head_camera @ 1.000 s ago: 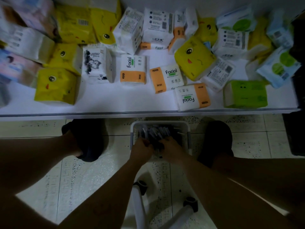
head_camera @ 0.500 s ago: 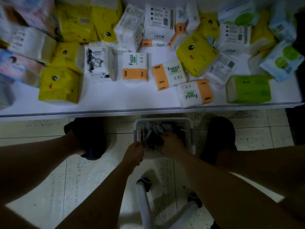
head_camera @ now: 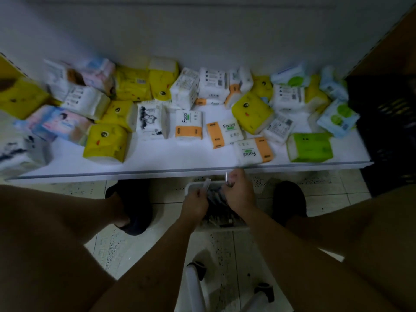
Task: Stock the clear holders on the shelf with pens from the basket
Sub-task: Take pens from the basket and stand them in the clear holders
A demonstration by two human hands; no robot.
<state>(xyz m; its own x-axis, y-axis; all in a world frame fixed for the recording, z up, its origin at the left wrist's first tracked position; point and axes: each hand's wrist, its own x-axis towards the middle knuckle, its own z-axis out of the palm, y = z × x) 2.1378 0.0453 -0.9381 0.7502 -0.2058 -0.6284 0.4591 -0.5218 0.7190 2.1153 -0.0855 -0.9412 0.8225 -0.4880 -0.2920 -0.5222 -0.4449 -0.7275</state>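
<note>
A white basket (head_camera: 225,226) full of dark pens (head_camera: 217,200) stands on the floor between my feet, just below the shelf edge. My left hand (head_camera: 194,204) is above the basket and pinches a pale pen (head_camera: 206,183) that points up. Lifted above the basket's far side, my right hand (head_camera: 237,191) grips a thin pen (head_camera: 226,176) upright. No clear holders are in view.
The white shelf (head_camera: 180,170) carries many tissue packs in yellow, white, orange and green. My dark shoes (head_camera: 132,206) flank the basket on the tiled floor. A white chair base with castors (head_camera: 198,270) lies near my knees. A dark crate (head_camera: 391,122) stands at right.
Both hands have risen out of the basket, each with a pen. The camera has tilted up, so more of the wall above the shelf shows.
</note>
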